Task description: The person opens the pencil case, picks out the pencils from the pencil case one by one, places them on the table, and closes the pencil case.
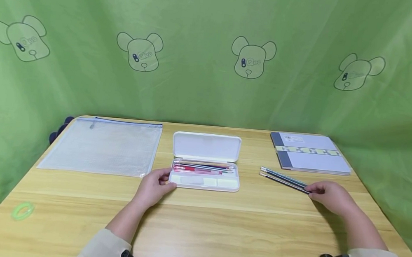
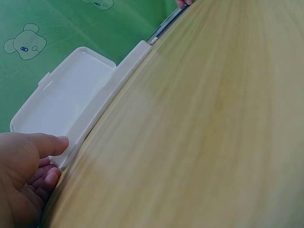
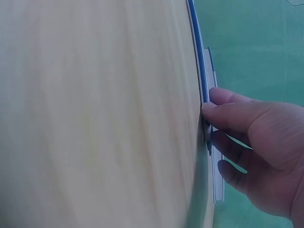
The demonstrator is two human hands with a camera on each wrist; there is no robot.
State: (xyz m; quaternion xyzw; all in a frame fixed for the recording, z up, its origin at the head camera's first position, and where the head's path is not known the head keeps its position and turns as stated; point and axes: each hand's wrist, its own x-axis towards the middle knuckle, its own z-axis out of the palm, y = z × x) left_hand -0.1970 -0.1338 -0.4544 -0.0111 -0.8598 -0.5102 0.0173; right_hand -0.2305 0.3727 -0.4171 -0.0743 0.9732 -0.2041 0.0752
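Observation:
An open white pencil case stands at the middle of the table, its lid raised at the back. Inside lie several pencils and a pink-red pen, with pale blocks in the front compartment. My left hand holds the case's front left corner, the thumb on its front rim in the left wrist view. To the right of the case, my right hand pinches the right ends of several dark and blue pencils between thumb and fingers. Their other ends point left toward the case.
At the back left lies a translucent mesh zip pouch. A notebook with a patterned band is at the back right. A green ring rests near the table's left edge. Behind the table hangs a green curtain.

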